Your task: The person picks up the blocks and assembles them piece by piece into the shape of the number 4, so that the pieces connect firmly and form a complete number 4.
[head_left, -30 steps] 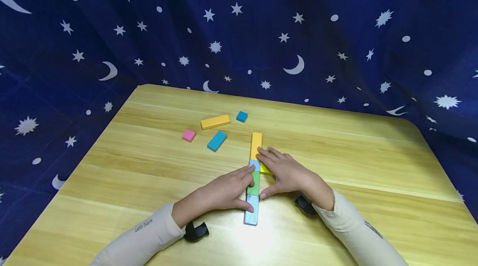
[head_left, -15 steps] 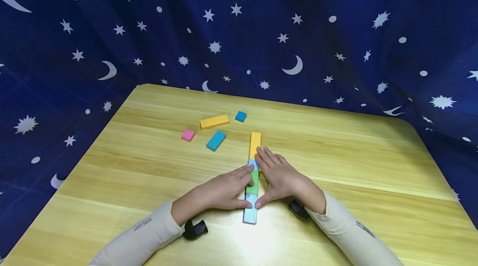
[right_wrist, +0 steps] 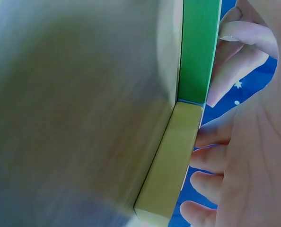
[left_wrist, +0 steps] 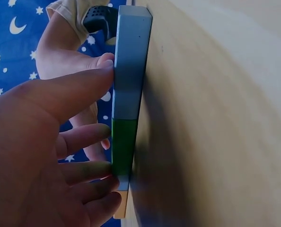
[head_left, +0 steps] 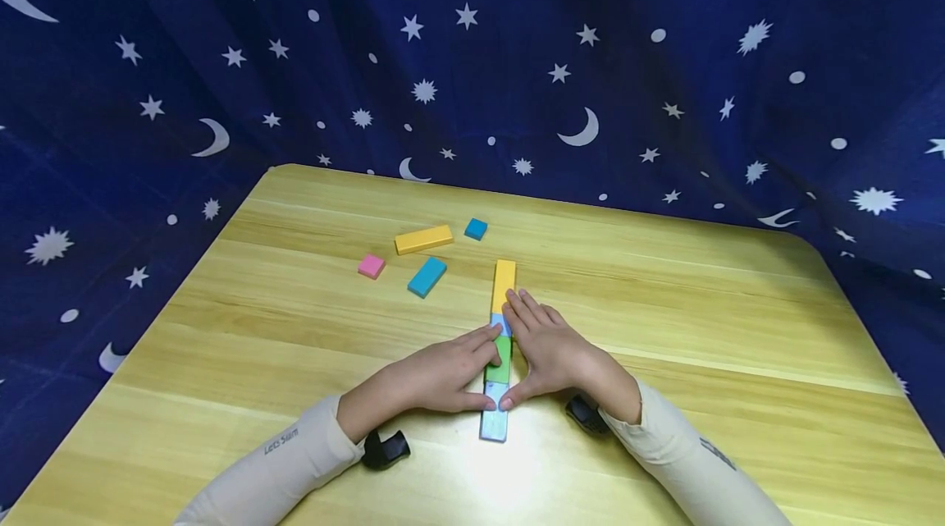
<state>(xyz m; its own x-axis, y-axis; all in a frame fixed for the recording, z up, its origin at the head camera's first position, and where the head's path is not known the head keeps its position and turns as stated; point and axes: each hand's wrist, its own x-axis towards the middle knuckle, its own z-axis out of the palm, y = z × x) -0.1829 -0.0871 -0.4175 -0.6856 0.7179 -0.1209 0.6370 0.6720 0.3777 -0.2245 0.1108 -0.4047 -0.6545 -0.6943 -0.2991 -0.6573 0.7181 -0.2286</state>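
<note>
A straight row of blocks lies on the table: an orange block (head_left: 504,278) at the far end, a small light blue block (head_left: 497,318), a green block (head_left: 499,370) and a longer pale blue block (head_left: 493,425) nearest me. My left hand (head_left: 446,374) rests along the row's left side, fingertips over the small blue and green blocks, thumb on the pale blue one. My right hand (head_left: 564,355) lies on the right side, its thumb at the pale blue block. A yellow block (right_wrist: 170,161) touches the row in the right wrist view; my right hand mostly hides it from the head view.
Farther back on the left of the table (head_left: 627,263) lie a pink square (head_left: 372,267), a blue block (head_left: 427,276), another orange block (head_left: 424,240) and a small blue square (head_left: 476,229). A dark blue curtain (head_left: 487,58) with stars and moons hangs behind.
My right hand has shifted left against the row, and its thumb has come nearer me to the pale blue block. The yellow block, partly visible before, is now mostly covered. My left hand stays nearly still.
</note>
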